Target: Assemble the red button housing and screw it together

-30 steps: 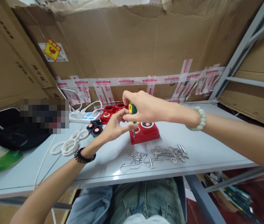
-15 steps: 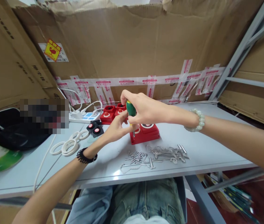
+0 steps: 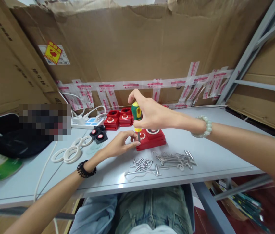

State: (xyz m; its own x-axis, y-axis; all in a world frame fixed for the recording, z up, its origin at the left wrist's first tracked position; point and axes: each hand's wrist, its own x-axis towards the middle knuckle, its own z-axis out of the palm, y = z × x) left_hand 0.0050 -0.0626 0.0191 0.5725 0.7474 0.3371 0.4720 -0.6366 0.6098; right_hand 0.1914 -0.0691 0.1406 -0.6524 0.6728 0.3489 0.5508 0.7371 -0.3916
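Observation:
A red plastic box (image 3: 153, 140) with a round black-and-white button on top sits on the grey table (image 3: 215, 156). My right hand (image 3: 152, 112) is closed round the green and yellow handle of a screwdriver (image 3: 136, 112), which stands upright with its tip at the box's left front corner. My left hand (image 3: 120, 144) rests on the table against the box's left edge, its fingers pinched by the screwdriver tip. What the fingers pinch is too small to see.
Piles of loose screws (image 3: 141, 163) and metal hooks (image 3: 176, 160) lie in front of the box. More red boxes (image 3: 118, 118), black round parts (image 3: 97, 135), white rings (image 3: 72, 151) and a power strip (image 3: 87, 122) lie to the left. Cardboard walls stand behind; a metal rack (image 3: 251, 52) is on the right.
My left hand dropped from beside the screwdriver handle down to the table at the box's left edge. My right hand stayed on the handle and turned it slightly.

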